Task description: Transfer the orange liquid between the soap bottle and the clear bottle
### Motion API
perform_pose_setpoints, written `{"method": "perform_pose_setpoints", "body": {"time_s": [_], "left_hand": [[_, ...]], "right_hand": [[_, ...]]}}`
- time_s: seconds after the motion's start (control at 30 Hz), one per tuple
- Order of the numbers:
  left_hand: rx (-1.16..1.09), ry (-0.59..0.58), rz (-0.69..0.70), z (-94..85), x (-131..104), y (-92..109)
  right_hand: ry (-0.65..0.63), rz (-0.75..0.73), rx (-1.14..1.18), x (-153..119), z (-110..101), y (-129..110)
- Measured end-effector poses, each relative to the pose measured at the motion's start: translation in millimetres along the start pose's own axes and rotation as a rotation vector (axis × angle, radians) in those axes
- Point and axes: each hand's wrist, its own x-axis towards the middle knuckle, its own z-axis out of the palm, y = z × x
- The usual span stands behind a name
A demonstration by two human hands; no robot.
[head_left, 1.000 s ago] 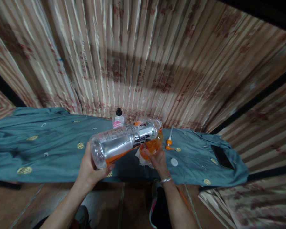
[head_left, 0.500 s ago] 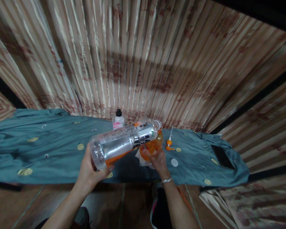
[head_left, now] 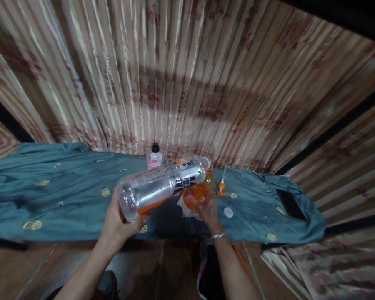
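Note:
My left hand [head_left: 120, 227] grips the base of a large clear plastic bottle [head_left: 158, 189] with a silver and orange label. The bottle lies tilted, its uncapped-looking neck at the upper right, right over the mouth of an orange bottle [head_left: 198, 195]. Around the lower side of that orange bottle my right hand [head_left: 208, 208] is closed. Some white tissue [head_left: 187, 211] sits under the orange bottle. Whether liquid passes between the two mouths I cannot tell. An orange pump top [head_left: 221, 187] with a clear tube lies to the right, near a round white cap [head_left: 228, 212].
Behind the large bottle stands a clear bottle with a black cap [head_left: 155, 148] and a pink label. A black phone [head_left: 290, 204] rests at the right end of the teal cloth [head_left: 78, 208]. Striped curtain [head_left: 175, 83] hangs close behind the cloth-covered surface.
Almost nothing differs. Both hands hold the two bottles in the same pose, and the whole view has shifted only very slightly.

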Motion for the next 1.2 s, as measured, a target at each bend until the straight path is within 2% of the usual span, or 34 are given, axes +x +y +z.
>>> {"method": "perform_pose_setpoints", "body": {"time_s": [0.23,0.53,1.2], "left_hand": [[-0.024,-0.008,-0.007,0.1,0.4,0.1],[-0.040,0.002,-0.025,0.4,0.8,-1.9],[-0.076,0.014,-0.024,0.2,1.6,-3.9]], "right_hand": [[0.001,0.033,-0.081,2.9,-0.2,6.3],[-0.003,0.001,-0.019,-0.2,2.0,3.3],[-0.012,0.019,-0.039,0.8,1.3,7.7]]}}
